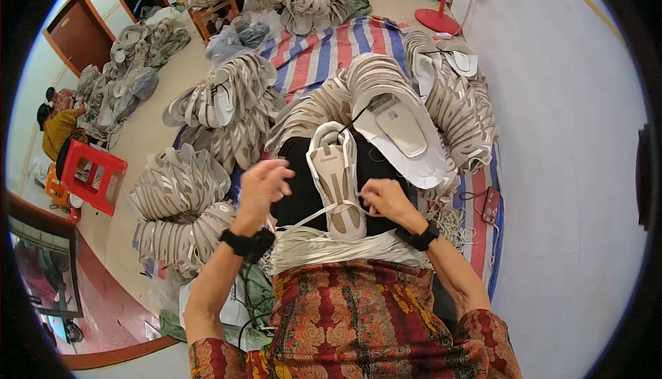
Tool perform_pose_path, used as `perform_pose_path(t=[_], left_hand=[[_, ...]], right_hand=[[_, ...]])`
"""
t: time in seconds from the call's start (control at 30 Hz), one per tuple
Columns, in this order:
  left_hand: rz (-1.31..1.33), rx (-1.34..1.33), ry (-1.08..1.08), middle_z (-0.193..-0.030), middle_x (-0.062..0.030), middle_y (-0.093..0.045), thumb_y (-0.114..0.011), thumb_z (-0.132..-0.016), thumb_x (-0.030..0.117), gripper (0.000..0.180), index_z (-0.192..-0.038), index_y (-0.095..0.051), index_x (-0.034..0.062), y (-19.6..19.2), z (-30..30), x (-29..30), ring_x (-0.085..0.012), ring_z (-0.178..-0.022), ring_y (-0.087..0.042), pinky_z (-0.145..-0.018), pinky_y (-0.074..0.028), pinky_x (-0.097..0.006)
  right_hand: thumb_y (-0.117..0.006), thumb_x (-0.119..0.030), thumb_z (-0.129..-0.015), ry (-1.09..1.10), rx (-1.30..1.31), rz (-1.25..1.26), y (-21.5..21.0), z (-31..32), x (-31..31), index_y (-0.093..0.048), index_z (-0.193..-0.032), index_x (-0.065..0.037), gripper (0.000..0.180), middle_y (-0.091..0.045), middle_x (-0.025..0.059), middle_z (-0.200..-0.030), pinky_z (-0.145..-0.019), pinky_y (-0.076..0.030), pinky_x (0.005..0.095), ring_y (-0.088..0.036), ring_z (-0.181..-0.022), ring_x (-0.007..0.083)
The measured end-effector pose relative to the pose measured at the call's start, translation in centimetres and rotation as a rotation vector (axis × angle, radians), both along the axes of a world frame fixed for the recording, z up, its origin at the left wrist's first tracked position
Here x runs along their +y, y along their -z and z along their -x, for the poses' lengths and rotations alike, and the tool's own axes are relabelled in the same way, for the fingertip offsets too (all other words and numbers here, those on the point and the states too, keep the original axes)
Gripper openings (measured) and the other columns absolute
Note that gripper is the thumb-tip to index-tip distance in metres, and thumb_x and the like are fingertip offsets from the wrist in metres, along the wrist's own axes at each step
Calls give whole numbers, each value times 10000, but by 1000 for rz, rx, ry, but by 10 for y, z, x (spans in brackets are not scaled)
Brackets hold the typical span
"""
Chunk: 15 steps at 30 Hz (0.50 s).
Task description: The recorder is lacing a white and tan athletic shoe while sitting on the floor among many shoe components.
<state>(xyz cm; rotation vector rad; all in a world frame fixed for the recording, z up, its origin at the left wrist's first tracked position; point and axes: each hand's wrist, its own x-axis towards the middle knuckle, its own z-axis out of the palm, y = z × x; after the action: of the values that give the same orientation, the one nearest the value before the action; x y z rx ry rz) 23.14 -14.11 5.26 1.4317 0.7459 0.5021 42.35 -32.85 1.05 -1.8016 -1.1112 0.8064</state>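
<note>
A white sandal sole [336,176] lies lengthwise on my lap over a black cloth [301,189]. My right hand [386,200] is closed on a thin white strap [324,212] that runs across the sole's near end. My left hand [262,185] hovers just left of the sole with its fingers bent, pinching what looks like the strap's other end. A bundle of white straps [331,247] rests across my lap below the sole. Both wrists wear black bands.
Stacks of white soles [181,186] fan out on the left, ahead [393,114] and to the right [458,107] on a striped sheet [324,52]. A red stool [93,176] and a seated person [58,131] are far left. A white wall [572,138] runs along the right.
</note>
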Motion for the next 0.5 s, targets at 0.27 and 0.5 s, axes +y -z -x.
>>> perform_pose_path(t=[0.27,0.5], left_hand=[[66,-44,262,-791,-38,-607,-509,-865,106,144,-894,-584,-13,10,-67,-39,-96,-676,-583,-577,-448,-188],[-287,255,428,-710,13,-566,-544,-844,104,112,-808,-588,8,18,-78,-42,-56,-644,-510,-610,-431,-217]], right_hand=[[-518,-113,-783,27,41,79,18,4,-4,-604,-773,13,153,-601,107,-591,-503,-475,308,-601,-508,187],[-521,-158,-760,24,-5,148,23,0,0,-610,-757,-13,170,-615,138,-643,-573,-473,366,-610,-610,292]])
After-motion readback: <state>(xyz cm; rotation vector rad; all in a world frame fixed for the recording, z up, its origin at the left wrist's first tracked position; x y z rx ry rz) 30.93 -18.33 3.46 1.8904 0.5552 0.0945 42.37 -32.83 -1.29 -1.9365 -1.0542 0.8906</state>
